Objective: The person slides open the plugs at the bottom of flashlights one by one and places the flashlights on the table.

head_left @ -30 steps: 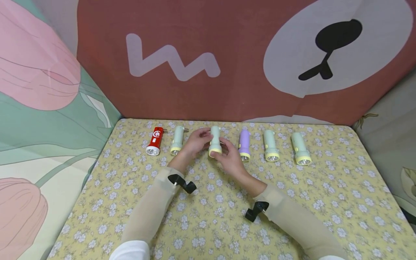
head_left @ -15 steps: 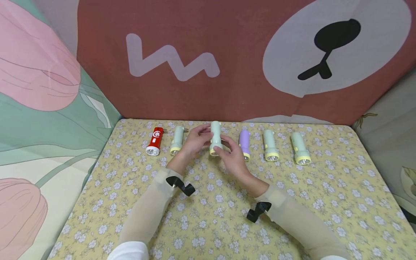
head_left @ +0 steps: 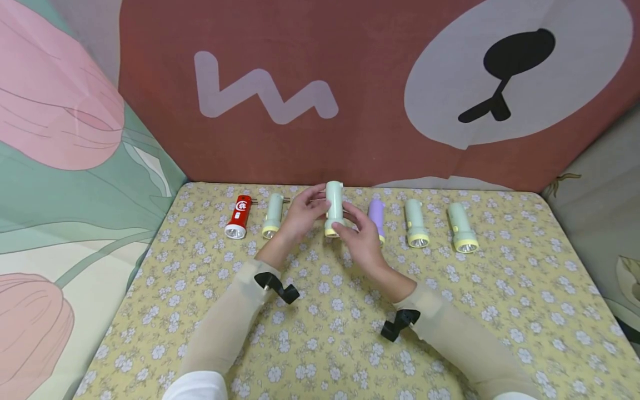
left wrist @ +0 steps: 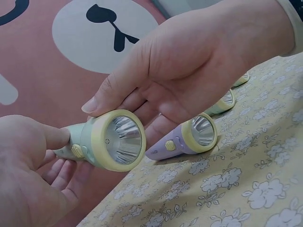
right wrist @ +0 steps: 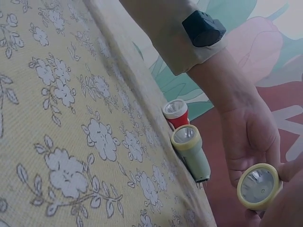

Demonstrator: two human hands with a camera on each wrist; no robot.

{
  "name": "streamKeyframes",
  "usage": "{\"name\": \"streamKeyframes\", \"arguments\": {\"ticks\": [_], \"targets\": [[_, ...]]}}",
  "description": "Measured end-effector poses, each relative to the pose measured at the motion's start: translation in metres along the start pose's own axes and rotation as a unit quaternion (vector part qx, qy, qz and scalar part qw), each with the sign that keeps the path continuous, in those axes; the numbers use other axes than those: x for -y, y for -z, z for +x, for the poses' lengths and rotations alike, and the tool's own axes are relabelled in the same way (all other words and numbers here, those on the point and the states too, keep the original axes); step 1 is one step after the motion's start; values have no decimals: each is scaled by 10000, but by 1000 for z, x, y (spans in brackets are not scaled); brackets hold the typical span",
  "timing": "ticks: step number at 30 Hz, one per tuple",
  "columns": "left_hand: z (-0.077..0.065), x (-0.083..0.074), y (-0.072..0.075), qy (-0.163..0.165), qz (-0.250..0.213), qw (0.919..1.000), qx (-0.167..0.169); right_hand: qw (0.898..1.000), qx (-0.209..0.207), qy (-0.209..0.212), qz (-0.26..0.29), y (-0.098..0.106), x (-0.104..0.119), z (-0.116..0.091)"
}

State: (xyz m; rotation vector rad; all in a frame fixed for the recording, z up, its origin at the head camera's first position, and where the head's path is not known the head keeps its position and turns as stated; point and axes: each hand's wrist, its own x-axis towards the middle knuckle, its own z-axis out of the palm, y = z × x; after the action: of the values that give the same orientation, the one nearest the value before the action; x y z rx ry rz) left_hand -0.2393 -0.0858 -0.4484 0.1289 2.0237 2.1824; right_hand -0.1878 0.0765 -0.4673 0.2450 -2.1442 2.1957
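Green torch (head_left: 334,206) sat between left hand (head_left: 301,215) and right hand (head_left: 363,238), left gripped its body, right pinched its lamp end, torch was off the tabletop (head_left: 320,333), raised since a second earlier

Yellow floral cloth (head_left: 320,344), backdrop (head_left: 370,139) (reddish-brown)

No words or numbers can be read. The red flashlight (head_left: 239,218) bears 1 white round emblem (head_left: 241,206); the purple flashlight (left wrist: 181,142) shows faint marks (left wrist: 154,152), too small to read.
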Motion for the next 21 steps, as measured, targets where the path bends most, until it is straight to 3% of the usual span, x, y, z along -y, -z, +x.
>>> {"name": "streamKeyframes", "arguments": {"ticks": [15,21], "targets": [[-4,1,2,-255,317,9988,271,9987,182,-486,-15,1,4,-1],[-9,-2,3,-405,409,9979,293,9976,57,-683,-127,4,6,0]]}}
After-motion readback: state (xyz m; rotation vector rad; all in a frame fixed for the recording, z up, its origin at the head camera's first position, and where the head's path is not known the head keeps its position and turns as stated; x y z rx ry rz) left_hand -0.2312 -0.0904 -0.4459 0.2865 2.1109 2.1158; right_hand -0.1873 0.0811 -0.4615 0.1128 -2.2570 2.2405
